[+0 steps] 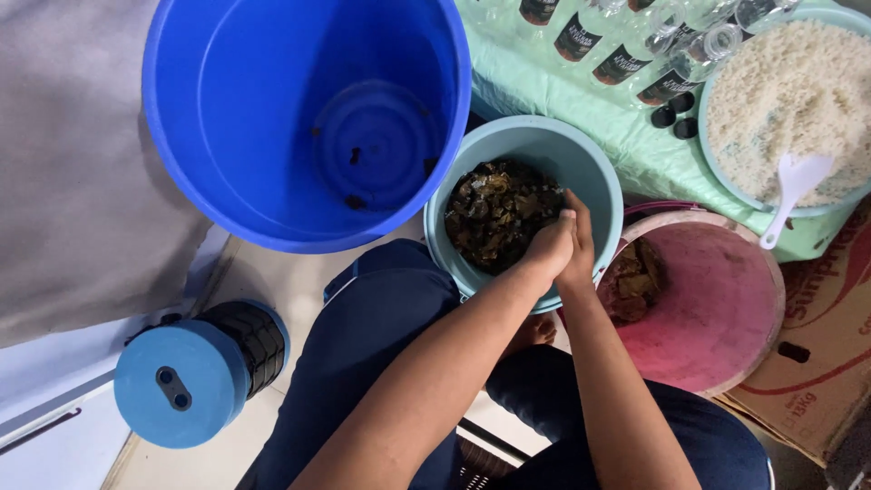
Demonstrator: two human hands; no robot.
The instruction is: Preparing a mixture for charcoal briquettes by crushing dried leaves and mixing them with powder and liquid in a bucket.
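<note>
While both hands, left hand (547, 247) and right hand (579, 243), press together with fingers clenched on dark wet leaves (494, 213) inside the pale blue plastic bucket (594, 172), much remains there, the pink basin (726, 308) at four o'clock holding little.

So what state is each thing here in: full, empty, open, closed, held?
Light blue bucket: partly filled with dark leafy material.
Left hand and right hand: pressed together over that material.
Big blue bucket: nearly empty, a few dark bits.
Pink tub: holds a little brown material at its left side.
Basin: heaped with rice, white scoop resting in it.
Bottles: lying down, some uncapped.
</note>
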